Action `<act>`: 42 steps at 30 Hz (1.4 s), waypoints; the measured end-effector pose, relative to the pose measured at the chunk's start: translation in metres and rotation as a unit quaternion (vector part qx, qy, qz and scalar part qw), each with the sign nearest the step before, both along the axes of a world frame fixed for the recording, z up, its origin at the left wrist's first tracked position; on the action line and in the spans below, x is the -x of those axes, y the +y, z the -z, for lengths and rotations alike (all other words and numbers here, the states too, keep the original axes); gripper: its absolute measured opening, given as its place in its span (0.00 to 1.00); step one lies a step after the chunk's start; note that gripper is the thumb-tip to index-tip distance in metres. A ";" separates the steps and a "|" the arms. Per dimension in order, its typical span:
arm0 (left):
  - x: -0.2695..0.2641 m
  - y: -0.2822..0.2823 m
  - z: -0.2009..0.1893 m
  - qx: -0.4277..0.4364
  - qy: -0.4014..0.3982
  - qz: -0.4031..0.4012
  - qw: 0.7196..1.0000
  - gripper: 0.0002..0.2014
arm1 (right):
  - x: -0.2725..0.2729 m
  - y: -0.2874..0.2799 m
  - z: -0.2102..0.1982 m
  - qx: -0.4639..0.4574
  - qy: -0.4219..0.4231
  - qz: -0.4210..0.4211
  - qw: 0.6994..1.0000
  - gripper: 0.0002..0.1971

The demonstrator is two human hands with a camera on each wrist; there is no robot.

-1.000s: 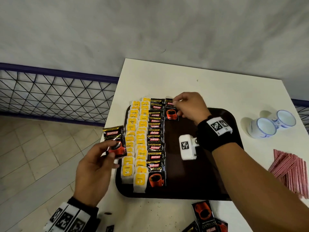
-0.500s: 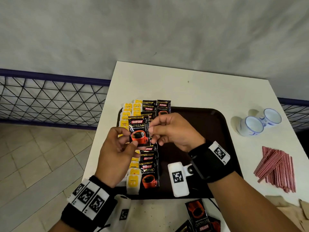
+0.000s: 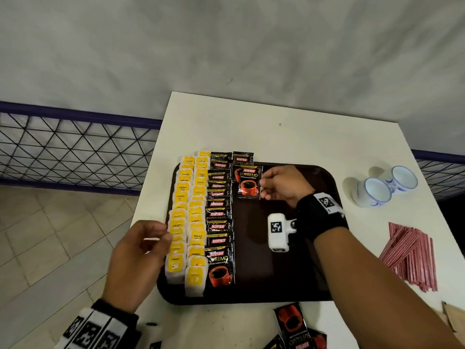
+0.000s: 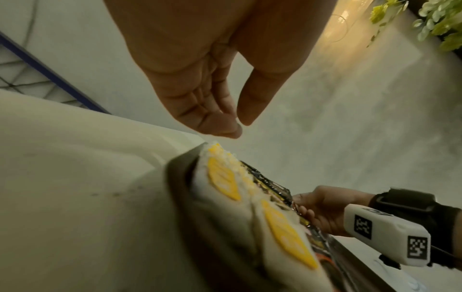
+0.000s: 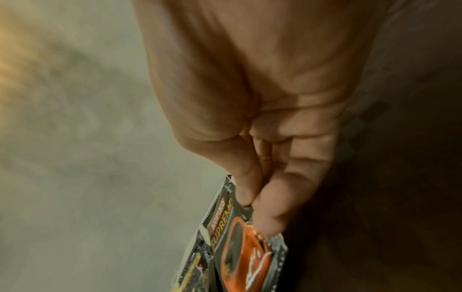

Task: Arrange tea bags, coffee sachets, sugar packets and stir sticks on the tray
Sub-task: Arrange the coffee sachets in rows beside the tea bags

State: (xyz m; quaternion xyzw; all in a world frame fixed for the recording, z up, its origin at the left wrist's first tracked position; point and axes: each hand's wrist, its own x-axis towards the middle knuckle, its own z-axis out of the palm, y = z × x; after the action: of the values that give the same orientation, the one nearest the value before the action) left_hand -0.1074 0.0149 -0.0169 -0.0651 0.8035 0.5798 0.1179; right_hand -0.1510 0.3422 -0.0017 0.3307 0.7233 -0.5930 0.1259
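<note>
1. Fingers (image 4: 215, 122) of the left hand (image 3: 136, 258) are hanging loosely apart and empty at the tray's (image 3: 289, 285) near-left edge, having just passed their sachet across.
2. Spare sachets (image 3: 292, 323) are lying off the tray, nearest of all.
3. Farther in, the right hand (image 3: 284, 186) is now pinching that sachet (image 3: 249, 182) at its right edge, lowering it under the first one of a second coffee column.
4. Sticks (image 3: 412, 255) are waiting on the right, untouched.

A white table (image 3: 251, 127) against a grey wall (image 3: 226, 46); tiled floor (image 3: 50, 235).
</note>
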 end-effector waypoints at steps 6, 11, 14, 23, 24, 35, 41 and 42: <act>-0.008 -0.016 0.008 0.049 -0.013 -0.014 0.999 0.09 | 0.015 0.003 0.005 -0.003 -0.011 0.006 1.000 0.05; -0.012 -0.017 0.012 0.063 -0.025 -0.014 0.998 0.09 | 0.027 -0.003 0.001 0.003 -0.009 0.003 1.000 0.05; -0.013 -0.015 0.012 0.061 -0.023 -0.011 0.998 0.09 | 0.033 -0.006 0.003 -0.008 -0.006 0.012 1.000 0.06; -0.015 -0.019 0.012 0.067 -0.025 -0.007 0.997 0.09 | 0.034 -0.010 0.006 -0.062 -0.002 0.017 0.998 0.07; -0.015 -0.019 0.012 0.067 -0.028 -0.007 0.997 0.09 | 0.034 -0.010 0.006 -0.066 -0.004 0.018 0.998 0.08; -0.018 -0.018 0.006 0.073 -0.030 0.004 0.997 0.09 | 0.029 -0.007 0.002 -0.059 0.003 0.036 0.998 0.04; -0.027 -0.017 -0.008 0.075 -0.020 0.030 0.997 0.09 | -0.033 -0.002 -0.030 -0.046 0.050 0.062 0.996 0.03; -0.032 -0.016 -0.010 0.076 -0.019 0.045 0.996 0.09 | -0.055 -0.002 -0.036 -0.049 0.055 0.060 0.995 0.03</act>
State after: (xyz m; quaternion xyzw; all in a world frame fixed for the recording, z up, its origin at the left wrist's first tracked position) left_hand -0.0759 -0.0009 -0.0070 -0.0485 0.8449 0.5099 0.1544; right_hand -0.0961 0.3401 0.0347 0.3466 0.7359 -0.5807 0.0340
